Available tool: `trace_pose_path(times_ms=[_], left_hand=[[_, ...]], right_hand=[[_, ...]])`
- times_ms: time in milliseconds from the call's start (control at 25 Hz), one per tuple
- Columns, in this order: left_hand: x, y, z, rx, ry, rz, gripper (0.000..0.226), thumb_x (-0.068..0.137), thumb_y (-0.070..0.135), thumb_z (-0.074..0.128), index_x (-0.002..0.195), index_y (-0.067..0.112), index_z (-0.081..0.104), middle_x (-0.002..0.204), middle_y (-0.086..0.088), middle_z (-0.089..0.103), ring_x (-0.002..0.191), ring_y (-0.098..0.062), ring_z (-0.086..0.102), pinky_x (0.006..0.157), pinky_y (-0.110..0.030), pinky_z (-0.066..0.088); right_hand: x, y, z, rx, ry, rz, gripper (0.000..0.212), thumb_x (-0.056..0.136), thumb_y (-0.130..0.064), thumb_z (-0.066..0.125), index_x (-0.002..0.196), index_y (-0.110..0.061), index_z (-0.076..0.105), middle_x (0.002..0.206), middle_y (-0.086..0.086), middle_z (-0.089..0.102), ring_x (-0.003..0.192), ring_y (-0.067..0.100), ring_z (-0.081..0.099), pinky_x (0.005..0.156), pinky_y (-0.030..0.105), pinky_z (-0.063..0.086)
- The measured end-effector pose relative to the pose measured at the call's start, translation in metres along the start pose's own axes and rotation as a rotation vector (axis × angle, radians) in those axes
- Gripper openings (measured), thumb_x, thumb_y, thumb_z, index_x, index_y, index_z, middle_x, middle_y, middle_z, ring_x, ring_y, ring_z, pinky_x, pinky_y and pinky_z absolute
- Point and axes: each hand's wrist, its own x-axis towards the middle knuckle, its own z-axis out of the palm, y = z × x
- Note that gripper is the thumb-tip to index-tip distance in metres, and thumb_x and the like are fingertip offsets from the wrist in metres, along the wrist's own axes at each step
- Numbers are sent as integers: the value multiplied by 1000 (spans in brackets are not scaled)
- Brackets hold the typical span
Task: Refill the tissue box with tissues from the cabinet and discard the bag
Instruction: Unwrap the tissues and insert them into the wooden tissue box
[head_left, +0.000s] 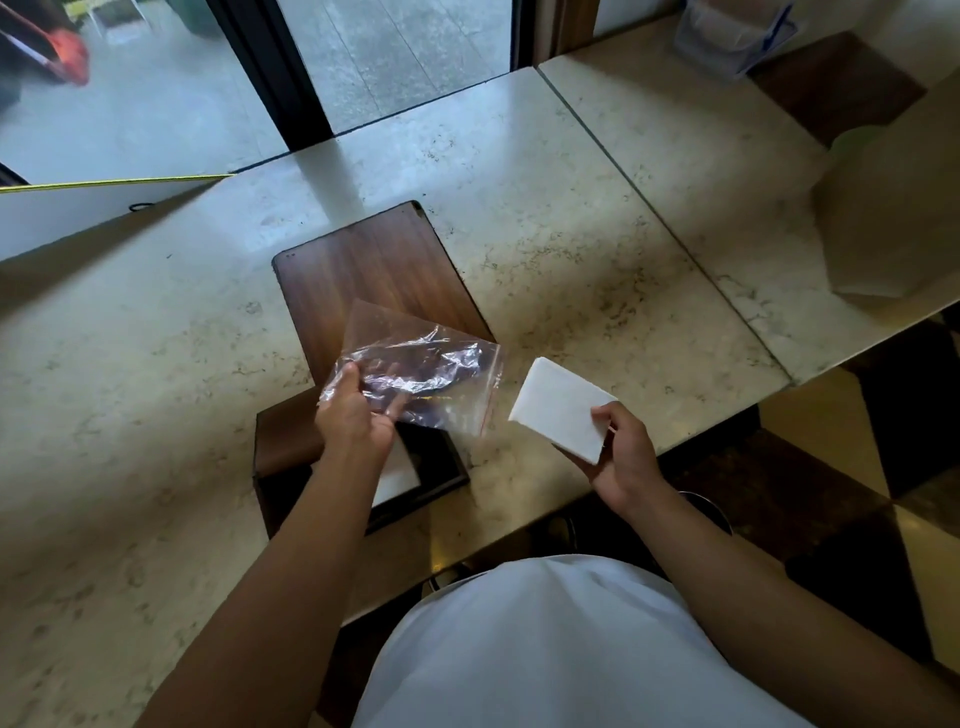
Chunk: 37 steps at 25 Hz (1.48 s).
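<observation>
My left hand grips a crumpled clear plastic zip bag with a red seal strip, held above the box. My right hand holds a white stack of folded tissues by its near corner, to the right of the bag and out of it. Below my left hand stands the open dark wooden tissue box; something white shows inside it. Its flat wooden lid lies on the marble counter just beyond the box.
The marble counter spreads left and behind; its front edge runs at the right. A white board leans at the far left. A clear holder stands at the back right, a pale folded paper shape at the right edge.
</observation>
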Motion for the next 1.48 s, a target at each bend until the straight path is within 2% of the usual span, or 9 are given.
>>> trace_pose_path(times_ms=[80, 160, 360, 520, 680, 880, 1040, 1320, 1480], left_hand=[[3, 6, 13, -16, -6, 45, 6, 97, 10, 67, 99, 10, 62, 107, -20, 71, 77, -34, 78, 63, -60, 62], [5, 0, 28, 13, -21, 39, 13, 95, 9, 71, 102, 6, 61, 110, -21, 69, 91, -40, 74, 69, -65, 61], [-8, -54, 72, 178, -236, -211, 15, 105, 18, 54, 106, 5, 62, 102, -21, 70, 77, -33, 76, 67, -56, 64], [-14, -110, 96, 383, -304, -355, 23, 105, 19, 55, 117, 1, 63, 110, -23, 69, 103, -38, 73, 73, -57, 63], [-11, -143, 113, 523, -311, -398, 15, 104, 13, 56, 108, 1, 62, 93, -16, 69, 79, -29, 71, 72, -50, 64], [-3, -166, 125, 677, -239, -247, 10, 96, 5, 66, 100, -3, 62, 77, -21, 68, 57, -31, 67, 43, -32, 54], [-1, -172, 124, 861, -216, -42, 22, 88, 21, 80, 85, 10, 61, 64, -9, 69, 51, -22, 68, 48, -33, 54], [1, -148, 103, 1166, -112, 34, 33, 91, 30, 70, 109, 13, 48, 96, -13, 67, 63, -27, 67, 58, -37, 60], [-19, -119, 87, 1009, -284, -306, 49, 96, 47, 58, 113, 2, 64, 77, -8, 72, 58, -18, 65, 49, -27, 49]], right_hand=[[-1, -6, -8, 51, 31, -3, 34, 87, -19, 60, 120, -13, 61, 110, 16, 65, 100, 34, 64, 67, 40, 62], [-2, -11, -16, 110, 56, -3, 32, 88, -21, 60, 119, -14, 60, 113, 17, 61, 102, 35, 62, 63, 41, 61], [-6, -22, -29, 196, 71, -7, 31, 91, -25, 64, 119, -13, 60, 111, 18, 60, 96, 35, 64, 62, 40, 62], [-7, -32, -39, 183, 72, -22, 26, 93, -22, 65, 115, -10, 65, 103, 17, 67, 91, 31, 68, 60, 41, 61], [-5, -35, -48, 137, 104, -30, 20, 95, -19, 63, 113, -9, 64, 105, 18, 65, 94, 33, 67, 60, 43, 62], [2, -37, -59, 124, 140, -1, 20, 98, -18, 61, 115, -8, 60, 109, 19, 63, 98, 34, 65, 60, 44, 62], [11, -35, -57, 59, 131, 2, 20, 100, -19, 59, 118, -9, 60, 117, 20, 62, 107, 34, 63, 60, 42, 62], [21, -25, -38, -131, 77, -53, 26, 102, -20, 59, 123, -4, 60, 126, 25, 65, 111, 36, 66, 70, 47, 63], [22, -19, -20, -229, 17, -77, 24, 102, -21, 59, 122, -8, 62, 125, 24, 67, 111, 36, 67, 74, 48, 63]])
